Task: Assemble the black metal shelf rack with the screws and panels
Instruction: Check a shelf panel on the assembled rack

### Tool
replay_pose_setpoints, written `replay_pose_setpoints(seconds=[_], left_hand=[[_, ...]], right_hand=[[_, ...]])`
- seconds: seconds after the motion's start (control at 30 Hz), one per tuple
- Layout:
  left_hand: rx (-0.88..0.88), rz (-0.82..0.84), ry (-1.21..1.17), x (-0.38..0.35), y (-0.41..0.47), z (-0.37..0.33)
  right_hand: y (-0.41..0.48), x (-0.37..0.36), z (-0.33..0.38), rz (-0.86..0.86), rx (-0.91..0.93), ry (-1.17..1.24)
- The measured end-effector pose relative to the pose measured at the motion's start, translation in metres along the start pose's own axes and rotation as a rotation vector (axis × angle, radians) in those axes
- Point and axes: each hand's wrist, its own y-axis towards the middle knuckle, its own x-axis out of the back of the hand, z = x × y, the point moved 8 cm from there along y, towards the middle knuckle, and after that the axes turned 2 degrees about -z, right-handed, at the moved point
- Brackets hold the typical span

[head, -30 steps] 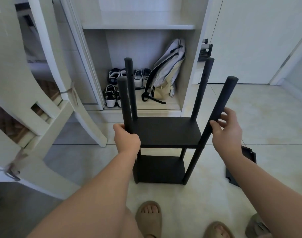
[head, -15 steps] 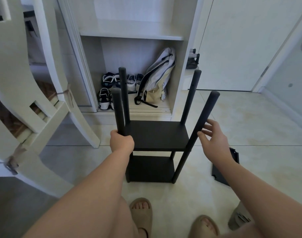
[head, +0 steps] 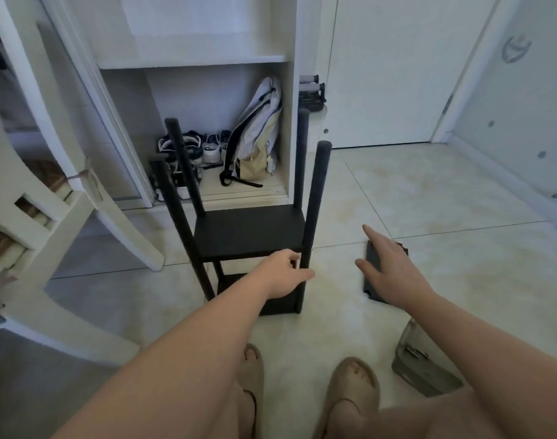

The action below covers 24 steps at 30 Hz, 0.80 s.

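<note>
Four posts [head: 316,201] point up — rack [head: 248,236] upright, left hand [head: 280,275] grips one.

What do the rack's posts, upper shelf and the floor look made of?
Posts: round tubes, matte black, probably coated metal; no glare shows. Upper shelf: flat thin panel, same matte black, likely metal too, though the look leaves it open. Floor: pale glossy tile, with grout lines and soft reflections.

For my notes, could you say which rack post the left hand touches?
The front-right post, beside the left hand; the other three stand untouched.
</note>
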Motion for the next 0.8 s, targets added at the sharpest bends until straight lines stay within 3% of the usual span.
replay_pose_setpoints(seconds=[0.3, 0.57, 0.8], left_hand=[[-0.165, 0.164, 0.280, -0.156, 0.070, -0.038], [-0.095, 0.291, 0.280, -0.273, 0.190, -0.015], [0.029, 0.244, 0.158, -0.319, 0.303, 0.024]], right_hand=[[-0.023, 0.005, -0.138, 0.092, -0.206, -0.237], [0.019, -0.033, -0.282, 0.207, -0.398, -0.288], [0.093, -0.085, -0.387, 0.275, -0.494, -0.216]])
